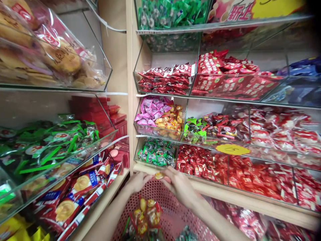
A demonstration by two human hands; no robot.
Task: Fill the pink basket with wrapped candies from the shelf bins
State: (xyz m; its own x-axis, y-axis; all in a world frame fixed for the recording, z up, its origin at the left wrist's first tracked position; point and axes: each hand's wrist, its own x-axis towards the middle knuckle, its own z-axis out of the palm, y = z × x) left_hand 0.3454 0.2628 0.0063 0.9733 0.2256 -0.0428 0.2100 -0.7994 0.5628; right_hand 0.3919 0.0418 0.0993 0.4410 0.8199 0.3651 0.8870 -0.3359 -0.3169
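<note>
Just above the far rim of the pink perforated basket, a small gold-wrapped candy sits between the fingertips of my two hands. My left hand has its fingers bent and closed at the candy's left end. From the other side, my right hand closes its fingers around the right end; part of its grip is hidden. Inside the basket lie several gold candies in clear and red wrappers. Dark green wrapped candies lie at the basket's bottom, partly cut off by the frame.
Clear bins ahead hold green-silver candies, red candies, purple candies and gold candies. A yellow price tag hangs there. Left shelves carry green packets and biscuit packs. A wooden ledge runs behind the basket.
</note>
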